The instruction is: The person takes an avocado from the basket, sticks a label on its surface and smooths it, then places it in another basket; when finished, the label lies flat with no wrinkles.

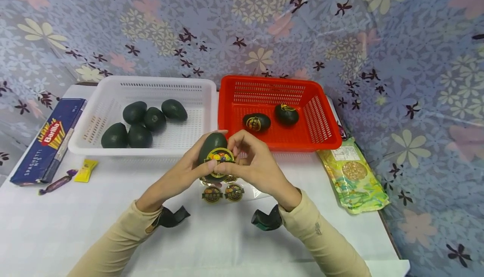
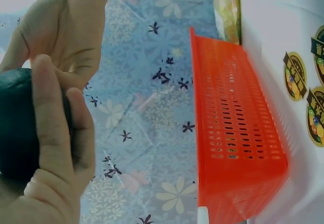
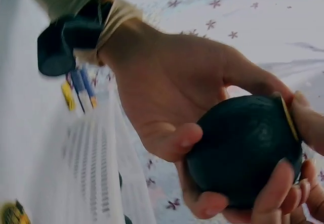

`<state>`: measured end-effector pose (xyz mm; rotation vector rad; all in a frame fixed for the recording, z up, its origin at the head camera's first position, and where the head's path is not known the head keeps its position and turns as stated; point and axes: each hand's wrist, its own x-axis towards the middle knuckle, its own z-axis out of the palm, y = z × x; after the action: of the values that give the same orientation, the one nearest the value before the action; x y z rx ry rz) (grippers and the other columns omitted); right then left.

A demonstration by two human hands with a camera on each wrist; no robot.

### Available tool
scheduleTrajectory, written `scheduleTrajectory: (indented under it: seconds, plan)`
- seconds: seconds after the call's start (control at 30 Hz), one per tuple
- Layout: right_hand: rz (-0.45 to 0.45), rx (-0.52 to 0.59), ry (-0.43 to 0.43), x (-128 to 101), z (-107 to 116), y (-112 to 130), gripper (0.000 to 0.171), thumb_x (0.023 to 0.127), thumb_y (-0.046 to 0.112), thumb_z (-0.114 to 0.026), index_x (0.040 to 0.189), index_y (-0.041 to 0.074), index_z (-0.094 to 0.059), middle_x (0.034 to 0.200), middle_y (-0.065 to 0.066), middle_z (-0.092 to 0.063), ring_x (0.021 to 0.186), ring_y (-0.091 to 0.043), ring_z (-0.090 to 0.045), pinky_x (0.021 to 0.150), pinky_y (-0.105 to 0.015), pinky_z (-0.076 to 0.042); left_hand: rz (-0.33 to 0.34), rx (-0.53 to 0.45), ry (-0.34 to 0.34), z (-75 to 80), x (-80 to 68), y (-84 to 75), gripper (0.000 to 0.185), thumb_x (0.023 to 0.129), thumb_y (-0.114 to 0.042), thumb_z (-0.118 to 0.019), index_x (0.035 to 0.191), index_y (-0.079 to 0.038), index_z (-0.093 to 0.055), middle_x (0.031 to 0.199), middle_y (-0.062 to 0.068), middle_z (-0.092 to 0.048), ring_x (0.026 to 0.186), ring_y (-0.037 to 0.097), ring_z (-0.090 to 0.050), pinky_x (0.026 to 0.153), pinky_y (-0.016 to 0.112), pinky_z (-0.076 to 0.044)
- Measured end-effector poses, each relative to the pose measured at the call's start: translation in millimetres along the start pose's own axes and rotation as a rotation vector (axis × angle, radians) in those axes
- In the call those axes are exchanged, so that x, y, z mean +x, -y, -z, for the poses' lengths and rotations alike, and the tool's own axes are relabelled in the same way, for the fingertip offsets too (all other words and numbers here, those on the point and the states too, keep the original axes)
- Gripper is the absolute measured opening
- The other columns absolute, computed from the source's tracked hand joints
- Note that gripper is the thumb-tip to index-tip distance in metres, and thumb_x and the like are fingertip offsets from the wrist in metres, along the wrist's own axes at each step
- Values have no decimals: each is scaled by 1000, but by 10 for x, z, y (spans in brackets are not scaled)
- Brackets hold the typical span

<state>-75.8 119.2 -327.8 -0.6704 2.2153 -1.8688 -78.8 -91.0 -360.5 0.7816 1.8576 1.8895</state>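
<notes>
Over the table's middle, my left hand (image 1: 183, 174) grips a dark green avocado (image 1: 209, 143), its thumb at the front and fingers wrapped round the far side. A round yellow-and-black fruit sticker (image 1: 221, 154) lies on the near face of the avocado. My right hand (image 1: 261, 165) holds the avocado from the right, thumb on the sticker and fingers curled by its edge. In the right wrist view the left hand (image 3: 172, 77) cups the avocado (image 3: 243, 148), and the sticker shows edge-on under the right thumb. Below the hands lies a clear sheet with round stickers (image 1: 212, 194), partly hidden.
A white basket (image 1: 196, 136) with several avocados stands at the back left. Beside it a red basket (image 1: 302, 136) holds two stickered avocados (image 1: 257, 122). Spaghetti box (image 1: 49, 140) and two wrapped sweets (image 1: 86, 170) lie left; a yellow-green food bag (image 1: 355, 176) lies right.
</notes>
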Motion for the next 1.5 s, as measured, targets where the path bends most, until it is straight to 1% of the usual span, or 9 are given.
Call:
scheduleTrajectory:
  seconds: [0.33, 0.57, 0.67, 0.77, 0.93, 1.03, 1.17, 1.3, 1.5]
  plan:
    - [0, 325, 169, 5, 49, -170, 19, 90, 6, -71, 92, 11, -53, 80, 1, -47, 67, -13, -50, 57, -23, -48, -49, -100, 115, 38, -45, -9, 60, 102, -26, -42, 156, -10, -23, 130, 10, -55, 114, 22, -64, 98, 37, -54]
    - [-5, 315, 180, 14, 65, -227, 10, 95, 9, -65, 96, 12, -56, 79, 2, -56, 67, -15, -57, 61, -25, -56, 19, -171, 145, 87, -44, 52, 67, 101, -41, -40, 157, -13, -17, 130, 1, -58, 115, 19, -66, 105, 43, -45]
    - [15, 248, 104, 21, 71, -206, 10, 97, 11, -64, 105, 9, -58, 89, -1, -60, 75, -15, -62, 68, -30, -59, 41, -167, 92, 98, 0, 64, 66, 101, -43, -38, 158, -16, -17, 131, 6, -55, 112, 21, -66, 98, 45, -50]
    - [52, 88, -10, 15, 57, -180, 26, 93, 11, -69, 116, 9, -59, 103, -2, -61, 91, -16, -63, 80, -34, -60, 51, -137, 10, 88, 58, 51, 62, 102, -38, -33, 159, -20, -14, 136, 15, -47, 109, 26, -64, 89, 47, -55]
    - [90, -268, -114, 8, -15, -160, 70, 77, 22, -88, 137, 19, -53, 126, 2, -57, 118, -14, -56, 99, -38, -54, 33, -3, -117, 37, 137, 29, 58, 106, -32, -31, 160, -27, -9, 148, 17, -36, 123, 32, -55, 99, 48, -52]
    - [110, -406, -132, 41, -45, -165, 87, 73, 30, -91, 146, 19, -45, 135, 1, -55, 126, -15, -51, 101, -39, -51, -4, 69, -148, -6, 199, 36, 59, 107, -30, -36, 159, -30, -8, 153, 14, -32, 131, 33, -50, 104, 45, -50]
    - [138, -513, -165, 120, 3, -168, 85, 76, 29, -89, 146, 12, -45, 135, -5, -58, 125, -19, -54, 102, -42, -51, -45, 108, -149, -33, 298, 33, 61, 107, -25, -41, 159, -27, -10, 153, 16, -35, 134, 33, -49, 102, 41, -51]
    - [135, -540, -149, 219, 161, -149, 76, 77, 26, -88, 141, 11, -50, 130, -6, -64, 118, -19, -61, 98, -40, -54, -48, 183, -148, 12, 407, 2, 61, 106, -25, -43, 159, -23, -13, 155, 16, -36, 138, 33, -48, 105, 46, -50]
    - [24, -568, -131, 424, 586, -39, 69, 78, 35, -85, 138, 18, -55, 126, -3, -67, 106, -19, -64, 89, -40, -57, -46, 329, -248, 309, 689, -47, 59, 109, -20, -37, 161, -15, -8, 147, 24, -41, 131, 41, -54, 96, 52, -56]
